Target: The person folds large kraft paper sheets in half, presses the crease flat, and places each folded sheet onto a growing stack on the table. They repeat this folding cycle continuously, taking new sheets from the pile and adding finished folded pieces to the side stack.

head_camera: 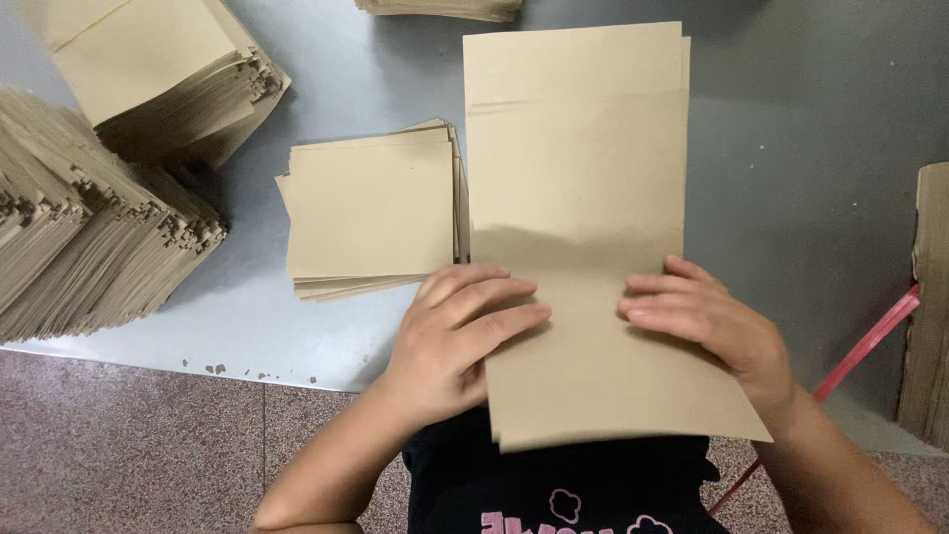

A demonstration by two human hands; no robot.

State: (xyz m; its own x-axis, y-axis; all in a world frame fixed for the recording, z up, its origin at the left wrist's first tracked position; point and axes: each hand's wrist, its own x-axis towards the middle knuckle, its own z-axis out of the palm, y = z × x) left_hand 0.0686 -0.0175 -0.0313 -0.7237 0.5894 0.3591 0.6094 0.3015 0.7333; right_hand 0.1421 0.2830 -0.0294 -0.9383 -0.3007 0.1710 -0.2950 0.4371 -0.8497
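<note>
Person seated at a grey metal table [791,129], dark top at the near edge of view.

Left hand [460,336]: palm down, fingers spread flat, pressing on the near left edge of a long brown paper sheet [578,198]. Not gripping, just holding it down; fingertips point right, toward the sheet's middle.

Right hand [707,321]: also flat and open, fingers pointing left, resting on the sheet's right side. The two sets of fingertips face each other with a gap of bare paper between them.

The sheet looks like several layers, edges slightly offset at the near corner. Its near end overhangs the table edge toward the person's lap; the far end reaches well up the table. A faint crease runs across near the far end.

Just left of the sheet, touching or nearly so: a small stack of folded brown paper pieces [371,213].

Farther left: two tall, leaning stacks of paper bags [89,227], [168,69].

Far edge: another pile of paper [440,8], mostly cut off.

Right: red rod [860,351], cardboard edge [929,297].
</note>
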